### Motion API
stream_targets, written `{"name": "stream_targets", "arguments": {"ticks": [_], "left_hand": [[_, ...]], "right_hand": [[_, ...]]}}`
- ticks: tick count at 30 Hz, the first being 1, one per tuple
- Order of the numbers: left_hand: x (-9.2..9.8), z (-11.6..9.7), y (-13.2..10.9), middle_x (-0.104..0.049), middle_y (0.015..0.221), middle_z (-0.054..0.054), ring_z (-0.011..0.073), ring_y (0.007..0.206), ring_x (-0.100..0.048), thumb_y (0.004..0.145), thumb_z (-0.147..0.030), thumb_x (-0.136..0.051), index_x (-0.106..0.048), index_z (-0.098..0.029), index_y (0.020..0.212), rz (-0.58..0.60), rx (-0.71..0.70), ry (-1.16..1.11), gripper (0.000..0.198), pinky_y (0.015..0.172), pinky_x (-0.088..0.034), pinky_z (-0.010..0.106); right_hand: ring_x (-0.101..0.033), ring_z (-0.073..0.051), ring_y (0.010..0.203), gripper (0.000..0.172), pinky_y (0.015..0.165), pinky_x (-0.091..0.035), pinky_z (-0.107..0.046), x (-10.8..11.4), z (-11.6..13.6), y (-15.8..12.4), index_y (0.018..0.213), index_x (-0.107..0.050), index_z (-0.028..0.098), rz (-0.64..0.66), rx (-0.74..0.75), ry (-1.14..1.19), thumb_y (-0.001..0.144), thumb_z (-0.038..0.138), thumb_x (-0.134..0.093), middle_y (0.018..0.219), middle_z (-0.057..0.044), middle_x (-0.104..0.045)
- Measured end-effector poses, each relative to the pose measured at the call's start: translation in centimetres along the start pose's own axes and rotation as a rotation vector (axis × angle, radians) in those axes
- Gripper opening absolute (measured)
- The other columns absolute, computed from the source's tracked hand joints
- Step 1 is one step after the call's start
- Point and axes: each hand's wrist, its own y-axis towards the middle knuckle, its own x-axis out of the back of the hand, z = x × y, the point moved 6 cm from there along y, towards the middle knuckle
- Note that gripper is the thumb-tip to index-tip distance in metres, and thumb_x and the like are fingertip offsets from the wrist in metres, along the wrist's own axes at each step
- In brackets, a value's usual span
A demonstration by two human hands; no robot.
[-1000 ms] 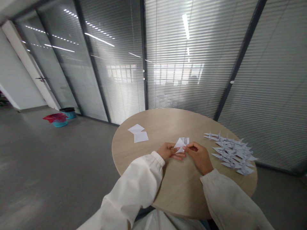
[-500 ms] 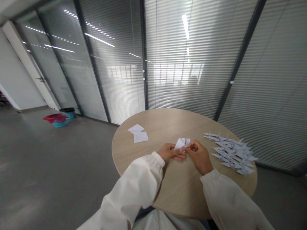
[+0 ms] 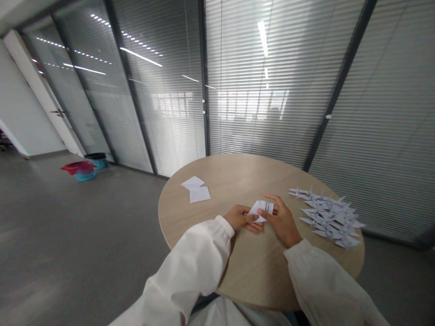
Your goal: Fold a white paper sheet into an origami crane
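The left hand [image 3: 242, 218] and the right hand [image 3: 280, 222] are both clamped on a folded white paper [image 3: 262, 210], held just over the round wooden desk [image 3: 254, 271]. Many paper cranes [image 3: 328, 217] lie near the right hand, and two paper squares [image 3: 195, 190] lie on the left side.

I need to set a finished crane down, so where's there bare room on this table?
The round wooden table is bare along its far edge, between the two white paper squares and the pile of paper cranes, and at the near edge between your sleeves. It's crowded on the right around the cranes, and mid-table at your left hand, right hand and the folded white paper.
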Motion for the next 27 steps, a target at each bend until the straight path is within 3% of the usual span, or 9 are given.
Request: {"name": "stream_targets", "arguments": {"ticks": [6,11,19,27], "left_hand": [[1.3,-1.9,-0.4,-0.068,0.067,0.005,0.0142,0.063,-0.064,0.045,-0.032,-0.081,-0.063,-0.009,0.074,-0.220,-0.145,-0.007,0.042,0.068,-0.051,0.027],[2.6,-3.5,-0.8,-0.065,0.061,0.001,0.0127,0.058,-0.061,0.045,-0.034,-0.081,-0.065,-0.009,0.078,-0.386,-0.318,-0.019,0.045,0.061,-0.051,0.025],[3.3,-3.4,-1.0,-0.070,0.082,0.010,0.0192,0.076,-0.065,0.052,-0.040,-0.078,-0.069,-0.009,0.085,-0.420,-0.280,-0.055,0.046,0.066,-0.053,0.027],[3.8,-2.6,-0.8,-0.070,0.088,0.010,0.0183,0.080,-0.065,0.056,-0.036,-0.077,-0.070,-0.011,0.086,-0.435,-0.234,-0.118,0.039,0.068,-0.054,0.025]], "right_hand": [[-0.064,-0.022,0.073,0.051,0.063,-0.051,-0.032,1.3,-0.1,0.1,0.108,-0.054,0.018,-0.145,0.038,-0.058,0.065,0.042,-0.068,0.088,-0.008,-0.068],[-0.064,-0.022,0.076,0.045,0.066,-0.050,-0.032,0.7,0.0,0.2,0.099,-0.058,0.016,-0.062,0.034,0.022,0.064,0.043,-0.069,0.089,-0.009,-0.069],[-0.064,-0.022,0.078,0.040,0.069,-0.050,-0.032,0.9,0.0,0.1,0.092,-0.060,0.015,-0.082,0.045,0.042,0.064,0.043,-0.069,0.088,-0.008,-0.069],[-0.063,-0.022,0.081,0.036,0.072,-0.050,-0.033,1.0,0.0,0.0,0.093,-0.060,0.016,-0.093,0.040,0.015,0.066,0.038,-0.069,0.090,-0.008,-0.068]]}}
